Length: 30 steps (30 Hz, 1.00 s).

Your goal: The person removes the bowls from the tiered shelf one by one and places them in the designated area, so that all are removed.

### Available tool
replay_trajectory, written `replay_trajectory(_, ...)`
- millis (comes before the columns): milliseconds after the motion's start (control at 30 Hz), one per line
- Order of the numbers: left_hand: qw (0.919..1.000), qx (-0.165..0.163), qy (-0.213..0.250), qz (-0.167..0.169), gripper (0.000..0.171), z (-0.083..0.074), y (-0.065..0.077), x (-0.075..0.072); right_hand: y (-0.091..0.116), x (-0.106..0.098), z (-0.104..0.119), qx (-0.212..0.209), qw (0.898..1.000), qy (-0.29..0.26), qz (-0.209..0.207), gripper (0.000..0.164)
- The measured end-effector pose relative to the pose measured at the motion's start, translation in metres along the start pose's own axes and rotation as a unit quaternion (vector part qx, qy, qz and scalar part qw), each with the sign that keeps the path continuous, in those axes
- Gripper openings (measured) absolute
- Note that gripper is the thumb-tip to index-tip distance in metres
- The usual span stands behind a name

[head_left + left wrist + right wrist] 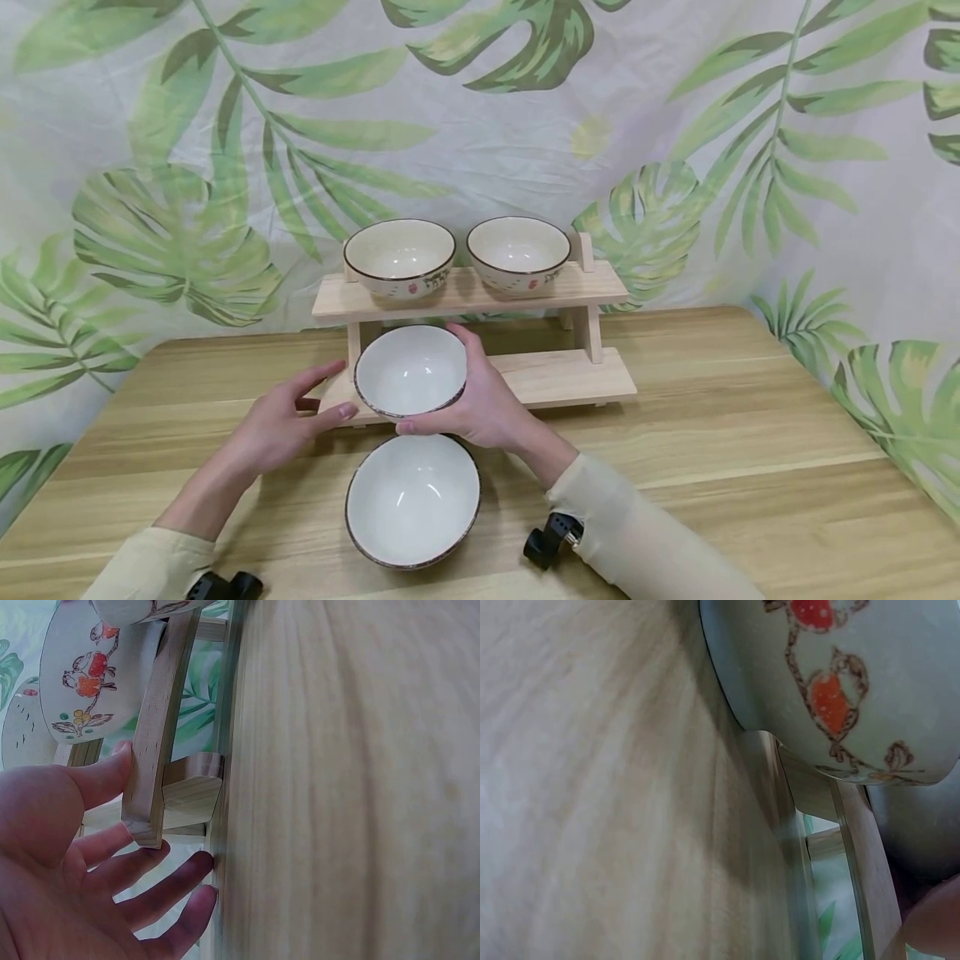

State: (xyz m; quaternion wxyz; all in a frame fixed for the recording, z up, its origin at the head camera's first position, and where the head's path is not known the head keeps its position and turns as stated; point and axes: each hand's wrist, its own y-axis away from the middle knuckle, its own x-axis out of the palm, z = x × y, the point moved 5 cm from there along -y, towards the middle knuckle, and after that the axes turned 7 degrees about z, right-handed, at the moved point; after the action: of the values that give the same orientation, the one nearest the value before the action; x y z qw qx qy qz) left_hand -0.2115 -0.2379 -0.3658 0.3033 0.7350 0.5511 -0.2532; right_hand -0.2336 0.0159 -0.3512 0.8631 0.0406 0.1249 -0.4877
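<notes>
My right hand (pixel 480 400) grips a white bowl (pixel 411 375) with a dark rim, thumb at its front and fingers round its right side. This bowl is at the left part of the lower shelf of a two-tier wooden stand (pixel 570 377). My left hand (pixel 281 425) holds the left end of that shelf, thumb over the board (pixel 146 765) and fingertips at its end and underside in the left wrist view. A larger white bowl (pixel 412 504) stands on the table in front. Its bird-patterned outside (pixel 900 690) hides much of the right wrist view.
Two cream bowls, a left one (pixel 400 250) and a right one (pixel 519 246), sit side by side on the upper shelf (pixel 461 287). A leaf-patterned cloth (pixel 495 125) hangs behind the wooden table (pixel 712 467).
</notes>
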Motion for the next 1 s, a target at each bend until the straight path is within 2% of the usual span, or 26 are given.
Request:
replay_trajectory(600,1.0,0.004,0.001,0.001,0.081,-0.001,-0.001,-0.001,0.004,-0.004,0.0,-0.003,0.999,0.036,-0.019,0.127)
replay_trajectory(1000,1.0,0.007,0.002,-0.004,0.08,0.001,0.0,0.0,0.014,-0.015,0.006,-0.015,0.999,0.027,-0.013,0.127)
